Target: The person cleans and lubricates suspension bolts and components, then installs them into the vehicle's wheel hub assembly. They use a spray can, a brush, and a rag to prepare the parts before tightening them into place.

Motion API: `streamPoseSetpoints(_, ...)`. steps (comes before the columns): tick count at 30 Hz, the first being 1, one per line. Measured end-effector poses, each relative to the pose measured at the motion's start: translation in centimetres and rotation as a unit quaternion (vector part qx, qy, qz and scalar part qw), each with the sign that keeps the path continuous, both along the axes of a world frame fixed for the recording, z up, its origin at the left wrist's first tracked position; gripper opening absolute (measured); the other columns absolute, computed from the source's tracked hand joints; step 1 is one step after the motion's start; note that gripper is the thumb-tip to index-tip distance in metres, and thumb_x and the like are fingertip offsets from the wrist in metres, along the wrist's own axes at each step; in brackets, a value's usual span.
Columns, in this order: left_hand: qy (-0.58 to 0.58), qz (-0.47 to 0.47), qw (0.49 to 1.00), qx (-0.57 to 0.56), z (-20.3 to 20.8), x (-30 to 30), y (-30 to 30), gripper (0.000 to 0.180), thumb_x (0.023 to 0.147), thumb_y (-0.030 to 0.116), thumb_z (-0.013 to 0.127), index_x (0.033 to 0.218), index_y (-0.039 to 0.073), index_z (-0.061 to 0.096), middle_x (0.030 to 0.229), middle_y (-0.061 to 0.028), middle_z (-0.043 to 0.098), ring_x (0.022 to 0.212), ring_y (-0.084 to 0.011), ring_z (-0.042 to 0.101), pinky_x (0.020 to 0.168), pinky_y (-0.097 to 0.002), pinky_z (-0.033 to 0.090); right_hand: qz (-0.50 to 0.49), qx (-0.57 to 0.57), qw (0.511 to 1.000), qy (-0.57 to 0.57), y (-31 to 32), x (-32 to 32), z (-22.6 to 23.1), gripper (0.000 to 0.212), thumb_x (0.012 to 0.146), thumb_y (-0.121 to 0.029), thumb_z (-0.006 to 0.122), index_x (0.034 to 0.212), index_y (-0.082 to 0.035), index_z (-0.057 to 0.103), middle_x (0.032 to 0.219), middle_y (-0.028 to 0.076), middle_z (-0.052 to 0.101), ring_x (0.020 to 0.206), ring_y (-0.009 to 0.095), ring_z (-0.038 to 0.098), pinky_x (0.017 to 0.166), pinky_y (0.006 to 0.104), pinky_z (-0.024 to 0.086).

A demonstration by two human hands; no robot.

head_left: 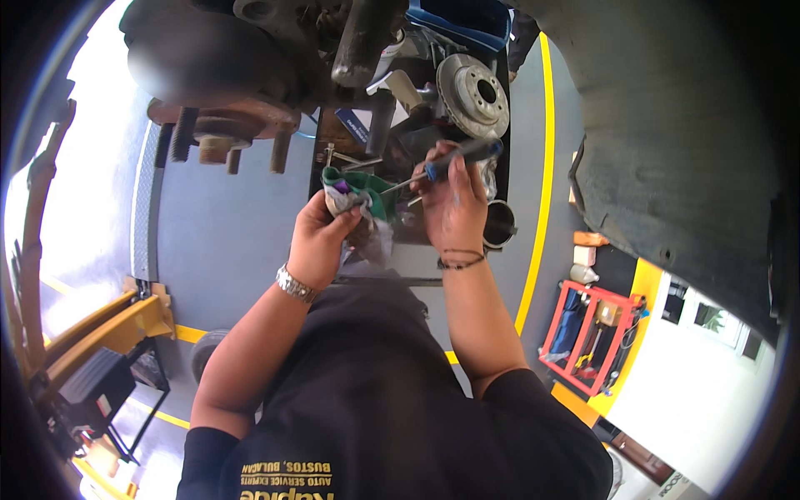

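My left hand (318, 242) is closed on a crumpled plastic packet (362, 198), green and whitish with a purple patch; its top looks open. A screwdriver (464, 158) with a black and blue handle is gripped in my right hand (454, 204). Its thin shaft points left, and the tip reaches the packet's right side; whether it is inside I cannot tell. Whatever the packet contains is hidden. Both hands are in front of a dark work table, below the wheel hub (218, 133) with its threaded studs.
On the table are a brake disc (473, 96), a blue tray (462, 25), metal tools (354, 161) and a dark round container (500, 223). Dark car bodywork (667, 142) hangs at the right. A red tool cart (590, 335) stands lower right, a yellow lift arm (92, 327) lower left.
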State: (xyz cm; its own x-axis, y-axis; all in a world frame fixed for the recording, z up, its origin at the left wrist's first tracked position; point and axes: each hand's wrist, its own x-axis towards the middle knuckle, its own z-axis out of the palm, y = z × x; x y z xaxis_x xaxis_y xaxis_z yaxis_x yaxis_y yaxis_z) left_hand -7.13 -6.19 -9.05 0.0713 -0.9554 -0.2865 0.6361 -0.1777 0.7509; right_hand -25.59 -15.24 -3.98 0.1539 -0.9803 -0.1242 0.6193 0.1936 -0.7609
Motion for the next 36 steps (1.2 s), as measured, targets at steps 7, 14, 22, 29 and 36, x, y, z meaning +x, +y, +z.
streamPoseSetpoints(7, -0.450, -0.012, 0.893, -0.014, -2.8, 0.0, 0.3, 0.029, 0.089, 0.000, 0.071, 0.117, -0.001, 0.064, 0.103, -0.0081, 0.071, 0.095, -0.0173, 0.068, 0.085, -0.0314, 0.053, -0.162, -0.124, 0.979, 0.005, -14.7, 4.0, 5.2, 0.036, 0.100, -0.017, 0.065, 0.132, -0.005, 0.052, 0.094, 0.004, 0.057, 0.070, 0.014, 0.056, 0.063, 0.0296, 0.048)
streamPoseSetpoints(14, -0.689, 0.000, 0.712, -0.133, -8.6, -0.7, 0.7, 0.044, 0.074, 0.003, 0.073, 0.118, 0.008, 0.067, 0.114, -0.0121, 0.069, 0.112, -0.0357, 0.064, 0.100, -0.0481, 0.046, -0.197, -0.265, 0.925, 0.187, -17.7, 10.4, 7.5, 0.061, 0.097, -0.004, 0.064, 0.149, 0.003, 0.035, 0.114, 0.011, 0.063, 0.093, 0.016, 0.061, 0.086, 0.0288, 0.050)
streamPoseSetpoints(22, -0.751, -0.035, 0.646, -0.128, -10.1, -1.5, 1.0, 0.043, 0.075, 0.013, 0.076, 0.117, 0.013, 0.068, 0.112, -0.0051, 0.070, 0.104, -0.0295, 0.067, 0.088, -0.0469, 0.050, -0.113, -0.296, 0.876, 0.364, -15.6, 9.5, 8.0, 0.060, 0.091, -0.007, 0.066, 0.144, 0.002, 0.038, 0.099, 0.018, 0.071, 0.081, 0.022, 0.071, 0.074, 0.0340, 0.056)
streamPoseSetpoints(29, -0.778, -0.068, 0.602, -0.166, -9.8, -1.4, 0.7, 0.047, 0.074, 0.019, 0.077, 0.120, 0.013, 0.067, 0.113, -0.0056, 0.068, 0.110, -0.0282, 0.065, 0.086, -0.0458, 0.051, -0.055, -0.289, 0.852, 0.434, -14.8, 7.7, 7.6, 0.067, 0.091, -0.012, 0.068, 0.144, 0.009, 0.032, 0.085, 0.019, 0.073, 0.075, 0.026, 0.074, 0.073, 0.0339, 0.056)
streamPoseSetpoints(36, -0.770, -0.089, 0.616, -0.140, -9.6, -1.4, 1.0, 0.053, 0.072, 0.021, 0.077, 0.123, 0.013, 0.066, 0.116, -0.0057, 0.068, 0.108, -0.0272, 0.066, 0.080, -0.0437, 0.054, 0.017, -0.188, 0.906, 0.380, -15.3, 7.3, 8.2, 0.064, 0.092, -0.015, 0.071, 0.142, 0.009, 0.040, 0.091, 0.017, 0.074, 0.082, 0.021, 0.073, 0.077, 0.0315, 0.054)
